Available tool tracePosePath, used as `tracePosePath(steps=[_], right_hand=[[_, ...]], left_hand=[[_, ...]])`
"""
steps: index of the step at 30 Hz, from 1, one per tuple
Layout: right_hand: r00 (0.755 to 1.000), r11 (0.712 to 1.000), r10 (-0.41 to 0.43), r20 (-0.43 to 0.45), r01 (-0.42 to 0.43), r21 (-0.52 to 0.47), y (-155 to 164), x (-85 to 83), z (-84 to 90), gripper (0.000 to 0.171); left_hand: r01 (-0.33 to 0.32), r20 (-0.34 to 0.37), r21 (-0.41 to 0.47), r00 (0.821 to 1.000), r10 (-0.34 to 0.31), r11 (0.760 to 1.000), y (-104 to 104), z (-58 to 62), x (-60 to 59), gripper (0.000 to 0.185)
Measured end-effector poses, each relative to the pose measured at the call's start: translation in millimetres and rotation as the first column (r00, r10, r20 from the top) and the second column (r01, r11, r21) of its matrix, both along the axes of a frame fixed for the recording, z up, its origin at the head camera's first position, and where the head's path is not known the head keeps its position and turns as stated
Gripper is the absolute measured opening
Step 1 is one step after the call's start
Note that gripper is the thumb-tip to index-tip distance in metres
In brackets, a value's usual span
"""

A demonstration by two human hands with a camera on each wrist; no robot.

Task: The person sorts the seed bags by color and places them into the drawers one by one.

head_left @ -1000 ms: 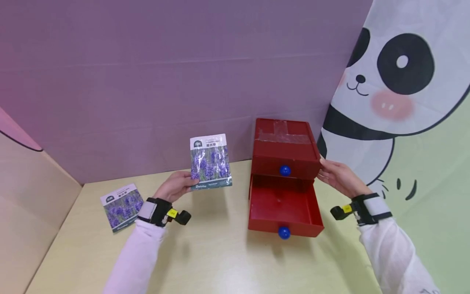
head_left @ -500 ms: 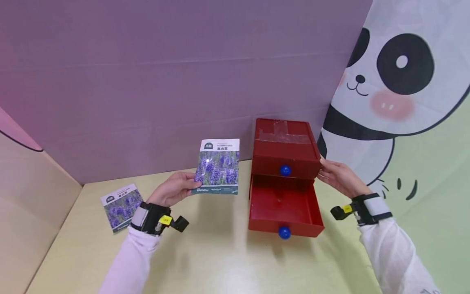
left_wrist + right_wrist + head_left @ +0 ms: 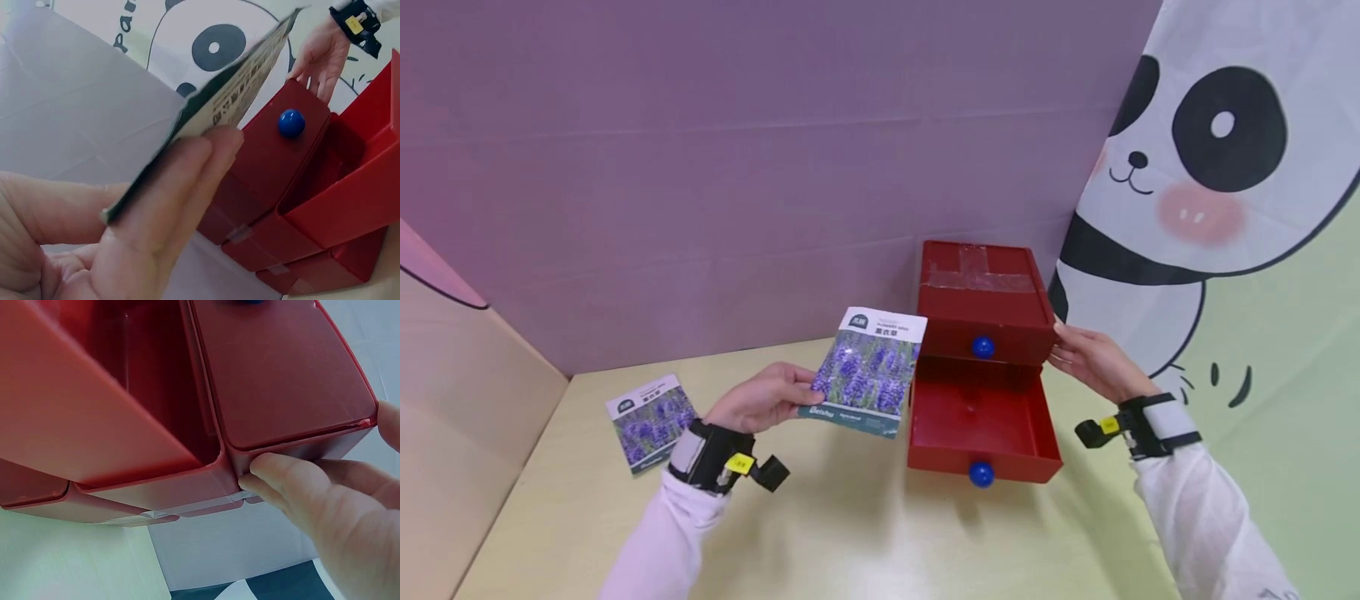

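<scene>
A lavender seed packet (image 3: 869,372) with a purple flower picture is pinched at its lower left corner by my left hand (image 3: 769,397), held above the table just left of the red drawer box (image 3: 985,304). In the left wrist view the packet (image 3: 219,106) is seen nearly edge-on between thumb and fingers. My right hand (image 3: 1097,364) rests its fingers against the right side of the box, near the top front corner; the right wrist view shows these fingertips (image 3: 269,472) touching the side wall. A lower drawer (image 3: 985,421) with a blue knob stands pulled out, its visible floor bare.
A second lavender packet (image 3: 651,423) lies flat on the pale table (image 3: 820,533) at the left. Behind stands a purple backdrop (image 3: 737,183), with a panda print (image 3: 1217,183) on the right. The upper drawer, with its blue knob (image 3: 982,347), is closed.
My left hand has carried the packet rightward and slightly toward me, tilting it clockwise, so its edge now overlaps the box's left side in the head view. My right hand stays put.
</scene>
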State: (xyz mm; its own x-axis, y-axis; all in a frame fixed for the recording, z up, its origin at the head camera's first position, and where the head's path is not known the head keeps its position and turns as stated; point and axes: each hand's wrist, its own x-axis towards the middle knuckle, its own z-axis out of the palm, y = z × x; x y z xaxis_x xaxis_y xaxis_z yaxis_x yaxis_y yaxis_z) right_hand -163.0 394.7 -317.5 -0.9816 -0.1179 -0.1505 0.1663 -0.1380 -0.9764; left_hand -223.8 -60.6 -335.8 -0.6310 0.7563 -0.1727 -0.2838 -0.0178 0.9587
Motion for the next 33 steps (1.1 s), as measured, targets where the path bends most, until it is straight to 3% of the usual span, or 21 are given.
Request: tracePosePath(steps=[12,16,20,22,26,33], right_hand=[[1.000,1.000,0.002,-0.003,-0.002,-0.001,-1.6,-1.7,1.4,0.018],[1.000,1.000,0.011,-0.009,-0.011,0.004,-1.4,-2.6,0.6,0.026],[1.000,1.000,0.005,-0.008,-0.005,0.025,-1.6,-2.8,1.0,0.046],[1.000,0.999,0.002,-0.007,-0.002,0.034,-1.8,-2.5,1.3,0.045],[1.000,0.999,-0.004,-0.006,0.004,0.032,-2.1,-2.5,0.6,0.027],[1.000,0.997,-0.029,0.008,0.028,0.075,-2.3,-2.2,-0.9,0.043]], left_hand=[[0.199,-0.013,0.019,0.980,-0.198,0.980,14.1,-0.8,8.6,0.020],[0.245,-0.012,0.011,0.969,-0.245,0.969,22.0,-2.9,10.3,0.020],[0.279,-0.004,-0.013,0.960,-0.279,0.960,31.3,-4.4,11.4,0.026],[0.295,0.003,-0.018,0.956,-0.295,0.955,36.2,-5.7,12.0,0.029],[0.323,0.021,-0.025,0.946,-0.322,0.946,47.1,-8.6,13.2,0.031],[0.356,0.048,-0.043,0.934,-0.354,0.934,67.3,-9.1,15.6,0.030]])
